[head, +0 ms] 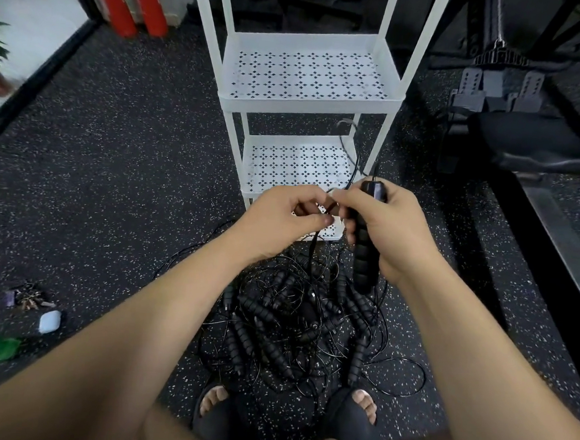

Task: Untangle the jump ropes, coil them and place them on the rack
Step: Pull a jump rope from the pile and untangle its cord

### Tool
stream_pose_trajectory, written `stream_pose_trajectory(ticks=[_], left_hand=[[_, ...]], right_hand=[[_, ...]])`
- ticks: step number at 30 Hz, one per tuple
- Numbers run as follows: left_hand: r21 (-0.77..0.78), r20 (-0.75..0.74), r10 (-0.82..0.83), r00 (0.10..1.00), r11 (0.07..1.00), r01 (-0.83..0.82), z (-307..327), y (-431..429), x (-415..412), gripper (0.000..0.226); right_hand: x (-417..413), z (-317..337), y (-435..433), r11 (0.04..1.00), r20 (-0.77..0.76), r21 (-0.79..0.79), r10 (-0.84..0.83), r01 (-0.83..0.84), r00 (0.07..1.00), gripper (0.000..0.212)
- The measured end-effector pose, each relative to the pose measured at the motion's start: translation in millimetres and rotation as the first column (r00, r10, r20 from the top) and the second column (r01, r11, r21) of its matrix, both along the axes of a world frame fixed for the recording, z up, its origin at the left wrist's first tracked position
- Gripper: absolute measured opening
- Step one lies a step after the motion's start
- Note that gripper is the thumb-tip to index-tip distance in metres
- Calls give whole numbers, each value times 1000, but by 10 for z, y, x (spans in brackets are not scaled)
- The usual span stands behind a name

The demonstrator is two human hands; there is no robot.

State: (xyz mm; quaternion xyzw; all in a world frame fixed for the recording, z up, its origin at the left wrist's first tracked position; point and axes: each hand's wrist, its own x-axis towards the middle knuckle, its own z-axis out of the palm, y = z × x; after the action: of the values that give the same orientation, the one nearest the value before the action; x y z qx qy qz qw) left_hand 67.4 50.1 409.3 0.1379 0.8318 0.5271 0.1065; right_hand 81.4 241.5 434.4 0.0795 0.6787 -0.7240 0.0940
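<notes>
Pinching thin cord [313,245], the left hand [281,219] meets the right hand [398,227] gripping a black handle [364,259].

My only camera rides on my head, facing forward and down, close above my left hand [281,219] and right hand [392,227], the rack [310,106] just ahead

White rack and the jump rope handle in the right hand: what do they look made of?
White rack: probably painted sheet metal, matte white; thin rims and punched diamond holes in the shelves suggest it. Jump rope handle, gripped by the right hand: likely black foam or soft rubber, matte, with ribbed bulges; its cap looks like harder plastic, though blur leaves this open.
</notes>
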Motion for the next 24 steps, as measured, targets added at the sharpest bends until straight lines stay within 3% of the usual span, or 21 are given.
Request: stream_pose_trajectory(ticks=[3,9,14,21,24], left_hand=[[-52,7,-30,1000,998,30,-22,-4,-24,7],[-367,59,-37,998,928,56,-165,-112,-65,14],[-331,25,-6,1000,944,14,-153,-182,-86,22],[-236,-73,5,997,971,-23,-48,-110,-62,18],[-249,-95,-21,995,968,-3,-48,-102,-53,13]], right_hand=[[7,15,-13,998,-21,-27,-48,48,999,16],[-55,166,69,956,-53,-219,-210,194,976,13],[-40,149,160,916,0,-304,-273,260,962,19],[46,-93,-49,999,70,-43,-22,25,997,20],[62,-141,-176,997,27,67,-37,35,999,15]])
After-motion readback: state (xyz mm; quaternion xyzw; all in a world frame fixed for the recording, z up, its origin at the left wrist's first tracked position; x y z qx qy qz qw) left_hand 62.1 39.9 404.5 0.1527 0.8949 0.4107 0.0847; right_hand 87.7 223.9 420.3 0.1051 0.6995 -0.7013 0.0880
